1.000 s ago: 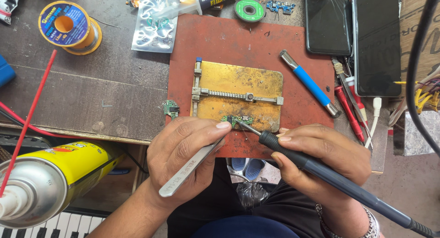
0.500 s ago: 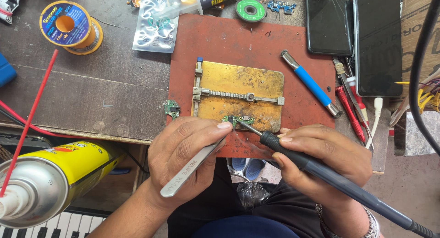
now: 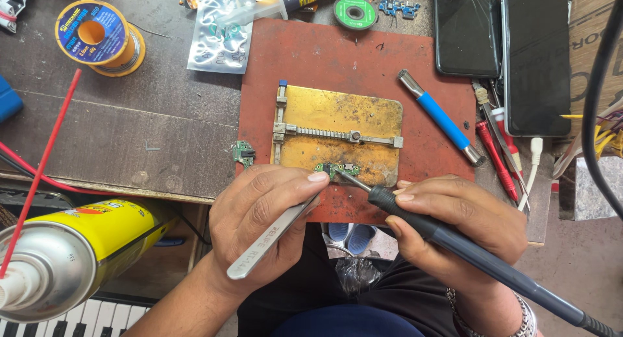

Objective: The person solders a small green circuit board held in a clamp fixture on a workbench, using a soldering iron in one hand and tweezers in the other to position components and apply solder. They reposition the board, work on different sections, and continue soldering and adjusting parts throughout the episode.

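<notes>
A small green circuit board point(image 3: 339, 169) lies at the near edge of a gold-coloured holder plate point(image 3: 337, 134) with a metal clamp rail across it. My left hand point(image 3: 263, 220) is shut on steel tweezers point(image 3: 272, 238), whose tips reach the board from the left. My right hand point(image 3: 461, 226) grips a dark soldering iron point(image 3: 454, 243); its tip touches the board from the right. The plate rests on a reddish-brown mat point(image 3: 357, 58).
A yellow spray can point(image 3: 71, 252) with a red straw lies near left. A solder spool point(image 3: 97, 35), a foil bag point(image 3: 220, 35), a green wick reel point(image 3: 355, 12), a blue-handled tool point(image 3: 441, 119), two dark phones point(image 3: 500, 38) and red tools point(image 3: 496, 152) surround the mat. A second small board point(image 3: 243, 154) sits left.
</notes>
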